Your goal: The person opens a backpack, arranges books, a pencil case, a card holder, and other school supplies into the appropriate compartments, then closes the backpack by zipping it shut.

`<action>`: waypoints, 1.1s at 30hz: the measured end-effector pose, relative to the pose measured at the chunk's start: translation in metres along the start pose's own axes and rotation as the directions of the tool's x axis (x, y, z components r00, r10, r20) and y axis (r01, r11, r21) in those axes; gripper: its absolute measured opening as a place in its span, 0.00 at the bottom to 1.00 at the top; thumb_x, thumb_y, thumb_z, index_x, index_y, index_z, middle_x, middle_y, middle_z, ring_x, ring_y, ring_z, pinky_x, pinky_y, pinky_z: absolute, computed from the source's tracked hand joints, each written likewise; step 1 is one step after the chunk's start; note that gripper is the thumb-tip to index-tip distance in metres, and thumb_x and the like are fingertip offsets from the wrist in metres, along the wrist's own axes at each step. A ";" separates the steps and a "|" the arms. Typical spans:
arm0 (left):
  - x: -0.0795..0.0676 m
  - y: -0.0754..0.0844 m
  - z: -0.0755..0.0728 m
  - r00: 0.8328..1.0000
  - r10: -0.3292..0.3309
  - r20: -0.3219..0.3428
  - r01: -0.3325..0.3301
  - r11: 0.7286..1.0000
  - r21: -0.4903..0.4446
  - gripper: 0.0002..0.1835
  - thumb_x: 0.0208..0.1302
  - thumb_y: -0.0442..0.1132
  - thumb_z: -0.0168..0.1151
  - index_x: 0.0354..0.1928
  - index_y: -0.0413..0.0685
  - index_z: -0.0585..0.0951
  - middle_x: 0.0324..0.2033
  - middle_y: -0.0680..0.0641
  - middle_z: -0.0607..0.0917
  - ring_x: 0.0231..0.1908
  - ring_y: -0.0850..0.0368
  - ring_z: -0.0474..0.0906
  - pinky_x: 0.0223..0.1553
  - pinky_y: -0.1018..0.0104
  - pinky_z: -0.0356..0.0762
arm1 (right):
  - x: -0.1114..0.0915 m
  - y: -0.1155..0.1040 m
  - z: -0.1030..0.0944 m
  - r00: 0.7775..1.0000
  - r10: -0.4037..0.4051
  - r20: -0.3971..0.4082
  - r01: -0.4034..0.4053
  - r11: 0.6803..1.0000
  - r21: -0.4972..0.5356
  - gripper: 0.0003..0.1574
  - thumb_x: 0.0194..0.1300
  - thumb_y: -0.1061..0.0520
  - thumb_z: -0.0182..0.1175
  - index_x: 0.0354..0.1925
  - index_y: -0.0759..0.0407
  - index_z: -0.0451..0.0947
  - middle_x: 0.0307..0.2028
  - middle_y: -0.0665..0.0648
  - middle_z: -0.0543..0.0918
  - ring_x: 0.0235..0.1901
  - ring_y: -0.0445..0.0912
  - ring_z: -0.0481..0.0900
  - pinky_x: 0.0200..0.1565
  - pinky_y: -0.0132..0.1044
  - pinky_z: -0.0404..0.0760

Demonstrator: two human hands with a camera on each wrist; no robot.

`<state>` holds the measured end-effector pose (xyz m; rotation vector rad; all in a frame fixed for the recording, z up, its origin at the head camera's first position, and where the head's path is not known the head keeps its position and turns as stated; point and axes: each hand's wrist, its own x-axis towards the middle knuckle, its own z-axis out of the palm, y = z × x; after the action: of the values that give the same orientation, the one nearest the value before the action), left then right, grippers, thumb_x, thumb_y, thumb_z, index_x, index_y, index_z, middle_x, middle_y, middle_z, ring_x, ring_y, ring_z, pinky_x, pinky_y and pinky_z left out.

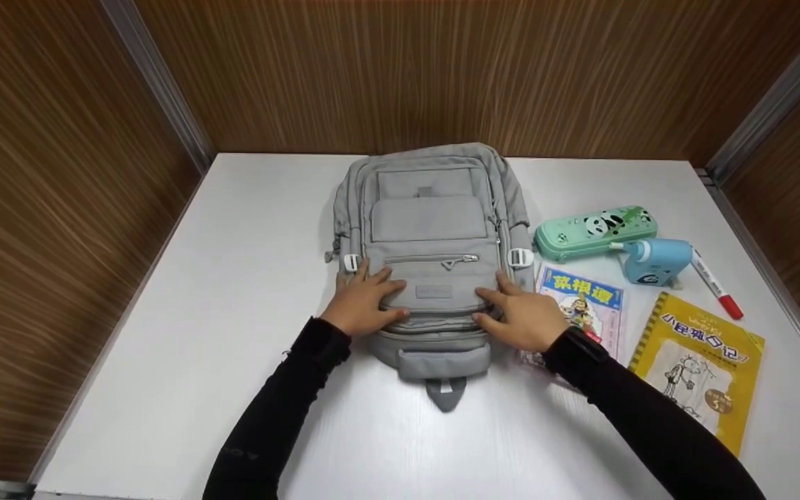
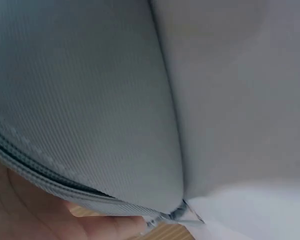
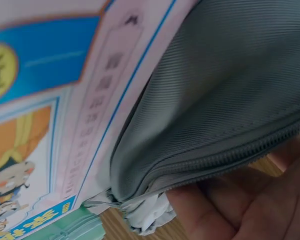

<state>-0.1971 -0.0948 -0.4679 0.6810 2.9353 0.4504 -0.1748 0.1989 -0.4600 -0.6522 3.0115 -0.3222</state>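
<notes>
A grey backpack [image 1: 429, 219] lies on the white table, its front pocket facing up and its top handle [image 1: 445, 362] toward me. My left hand [image 1: 365, 302] rests on its left side with fingers spread, thumb pointing inward. On the opposite side my right hand [image 1: 525, 316] lies over the edge, fingertips on the front panel. A zipper seam [image 2: 45, 175] runs beside the left hand [image 2: 50, 220] in the left wrist view. In the right wrist view, the fingers of the right hand [image 3: 250, 205] touch the bag just past another zipper [image 3: 215, 162].
Right of the bag lie a pink-and-blue book [image 1: 584, 298], partly under my right wrist, and a yellow book [image 1: 702, 368]. Behind them are a green panda pencil case [image 1: 573, 236], a blue bottle-shaped item [image 1: 658, 260] and a red-capped marker [image 1: 717, 285]. Wood-grain panels [image 1: 414, 76] enclose the table.
</notes>
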 end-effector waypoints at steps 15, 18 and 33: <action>-0.016 0.050 -0.008 0.949 0.307 0.066 -0.280 0.923 -0.264 0.12 0.62 0.50 0.52 0.30 0.55 0.82 0.28 0.59 0.77 0.30 0.65 0.72 0.35 0.68 0.70 | -0.012 0.013 -0.009 0.990 -0.067 -0.121 0.094 0.967 0.236 0.24 0.61 0.46 0.53 0.54 0.54 0.72 0.57 0.60 0.69 0.52 0.57 0.69 0.50 0.51 0.68; -0.017 0.048 -0.007 0.944 0.309 0.115 -0.264 0.918 -0.295 0.14 0.63 0.50 0.50 0.28 0.55 0.81 0.28 0.59 0.77 0.31 0.65 0.72 0.35 0.68 0.70 | -0.019 0.018 -0.011 0.985 -0.075 -0.155 0.113 0.959 0.259 0.23 0.62 0.47 0.53 0.53 0.55 0.73 0.54 0.59 0.72 0.51 0.54 0.70 0.51 0.50 0.68; -0.020 0.047 -0.007 0.926 0.351 0.142 -0.279 0.886 -0.370 0.11 0.57 0.50 0.58 0.34 0.55 0.84 0.30 0.60 0.77 0.32 0.66 0.71 0.35 0.72 0.69 | -0.055 0.076 -0.042 0.951 0.309 -0.018 -0.296 0.925 0.238 0.37 0.61 0.41 0.51 0.56 0.70 0.65 0.48 0.71 0.73 0.47 0.65 0.70 0.49 0.58 0.64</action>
<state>-0.1603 -0.0653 -0.4458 1.0845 2.4643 0.8423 -0.1590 0.2980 -0.4348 -0.1567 2.9932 -0.6706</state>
